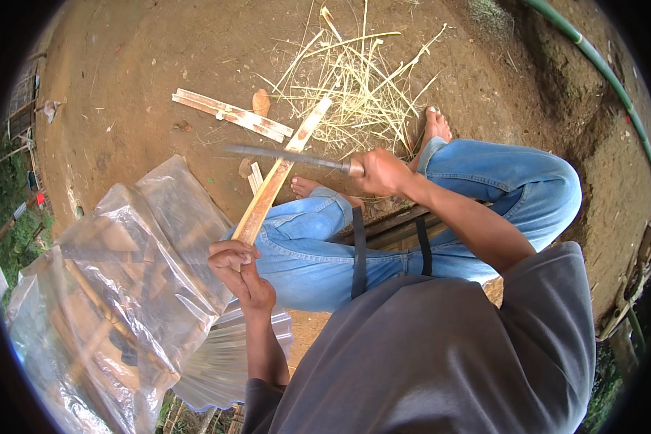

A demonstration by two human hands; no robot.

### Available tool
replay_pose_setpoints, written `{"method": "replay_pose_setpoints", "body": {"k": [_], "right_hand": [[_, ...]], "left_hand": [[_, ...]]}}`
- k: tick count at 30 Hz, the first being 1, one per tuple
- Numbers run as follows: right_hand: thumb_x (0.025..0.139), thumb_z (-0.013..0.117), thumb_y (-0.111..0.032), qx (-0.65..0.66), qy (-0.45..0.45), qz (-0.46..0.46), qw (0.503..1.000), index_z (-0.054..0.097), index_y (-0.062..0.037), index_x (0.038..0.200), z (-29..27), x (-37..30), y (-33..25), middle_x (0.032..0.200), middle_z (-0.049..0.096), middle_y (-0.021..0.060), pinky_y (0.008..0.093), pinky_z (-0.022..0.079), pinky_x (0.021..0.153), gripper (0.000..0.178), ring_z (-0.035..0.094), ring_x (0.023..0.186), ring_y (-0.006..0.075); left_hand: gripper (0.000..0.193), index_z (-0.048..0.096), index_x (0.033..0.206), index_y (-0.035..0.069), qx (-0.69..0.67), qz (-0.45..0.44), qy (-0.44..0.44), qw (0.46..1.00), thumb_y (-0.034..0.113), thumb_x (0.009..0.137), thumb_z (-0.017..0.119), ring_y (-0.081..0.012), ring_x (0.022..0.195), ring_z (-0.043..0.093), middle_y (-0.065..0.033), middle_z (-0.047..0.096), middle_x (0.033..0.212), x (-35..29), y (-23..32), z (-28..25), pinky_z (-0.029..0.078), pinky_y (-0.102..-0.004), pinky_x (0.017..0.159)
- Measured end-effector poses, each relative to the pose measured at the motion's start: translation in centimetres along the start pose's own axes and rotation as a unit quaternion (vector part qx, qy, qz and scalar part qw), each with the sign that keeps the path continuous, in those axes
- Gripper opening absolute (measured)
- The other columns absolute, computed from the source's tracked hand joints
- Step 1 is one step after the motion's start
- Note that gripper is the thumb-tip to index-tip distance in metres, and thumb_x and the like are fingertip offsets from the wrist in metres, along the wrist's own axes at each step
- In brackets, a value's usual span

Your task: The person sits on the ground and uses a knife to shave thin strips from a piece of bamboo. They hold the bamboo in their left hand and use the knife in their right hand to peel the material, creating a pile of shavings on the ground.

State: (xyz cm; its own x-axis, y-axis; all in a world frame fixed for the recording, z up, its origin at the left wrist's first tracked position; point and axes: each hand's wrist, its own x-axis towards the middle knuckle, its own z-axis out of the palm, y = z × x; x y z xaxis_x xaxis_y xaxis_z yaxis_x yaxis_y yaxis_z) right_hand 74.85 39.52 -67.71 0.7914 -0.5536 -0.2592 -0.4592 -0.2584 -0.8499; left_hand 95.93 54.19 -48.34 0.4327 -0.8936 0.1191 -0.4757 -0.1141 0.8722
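My left hand [237,271] is closed round the near end of a split bamboo strip [269,186], which slants up and away over my left knee. In my right hand [383,172] is the wooden handle of a long-bladed knife [304,157]. Its blade, slightly blurred, lies across the upper part of the strip and points left. Whether the edge bites into the bamboo cannot be made out. Beyond the strip's far end is a heap of thin pale shavings [365,90] on the dirt, between and ahead of my bare feet.
Split bamboo pieces [228,113] lie on the dirt ahead, beside a brown dry leaf [260,103]. Clear plastic sheeting [134,267] covers things at my left, with a corrugated clear panel [228,358] next to it. A green bamboo pole [604,65] runs along the far right bank.
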Motion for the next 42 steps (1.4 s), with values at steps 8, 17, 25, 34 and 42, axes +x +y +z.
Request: {"method": "replay_pose_setpoints", "body": {"k": [8,17,25,34,42], "right_hand": [[0.077,0.055,-0.007,0.015,-0.034,0.062,0.997,0.063,0.0000,0.086,-1.2,0.7,-0.8,0.064,0.062,0.0231,0.0441,0.058,0.052,0.014,0.062,0.051,0.0291],[0.079,0.057,-0.013,0.019,0.023,0.049,0.998,0.063,-0.0017,0.086,0.9,1.4,0.7,0.061,0.063,0.0186,0.0436,0.056,0.057,0.015,0.063,0.052,0.0326],[0.079,0.059,-0.017,0.027,-0.069,0.110,0.991,0.066,-0.0034,0.092,-0.5,2.7,1.5,0.079,0.068,0.0232,0.0451,0.056,0.073,0.020,0.068,0.073,0.0354],[0.083,0.058,-0.021,-0.011,-0.072,0.220,0.973,0.068,0.0005,0.097,-0.1,4.3,6.3,0.082,0.067,0.0251,0.0454,0.055,0.077,0.028,0.068,0.077,0.0376],[0.084,0.060,-0.024,-0.017,-0.045,0.285,0.957,0.066,0.0050,0.098,-0.3,3.6,10.4,0.094,0.068,0.0283,0.0453,0.052,0.084,0.033,0.068,0.091,0.0392]], "left_hand": [[0.011,0.035,0.093,0.007,-0.008,-0.027,0.034,0.999,-0.003,0.090,0.039,-0.0160,0.075,0.044,-0.0110,0.043,0.093,0.3,-0.7,-0.2,0.043,-0.0291,0.066],[0.010,0.034,0.094,0.007,-0.033,-0.026,0.028,0.999,0.000,0.093,0.041,-0.0150,0.074,0.044,-0.0108,0.044,0.095,0.5,-0.4,-0.3,0.044,-0.0283,0.067],[0.011,0.034,0.093,0.007,-0.031,-0.030,0.048,0.998,-0.002,0.089,0.040,-0.0154,0.073,0.044,-0.0123,0.044,0.093,0.6,-0.9,-0.4,0.045,-0.0282,0.065],[0.009,0.034,0.092,0.006,-0.037,-0.021,0.056,0.998,0.000,0.089,0.040,-0.0153,0.070,0.042,-0.0127,0.044,0.092,0.4,-1.6,-0.7,0.045,-0.0275,0.063],[0.007,0.034,0.093,0.006,-0.037,-0.036,0.068,0.996,0.003,0.089,0.038,-0.0153,0.071,0.041,-0.0129,0.043,0.092,1.5,-1.9,-1.4,0.043,-0.0279,0.062]]}}
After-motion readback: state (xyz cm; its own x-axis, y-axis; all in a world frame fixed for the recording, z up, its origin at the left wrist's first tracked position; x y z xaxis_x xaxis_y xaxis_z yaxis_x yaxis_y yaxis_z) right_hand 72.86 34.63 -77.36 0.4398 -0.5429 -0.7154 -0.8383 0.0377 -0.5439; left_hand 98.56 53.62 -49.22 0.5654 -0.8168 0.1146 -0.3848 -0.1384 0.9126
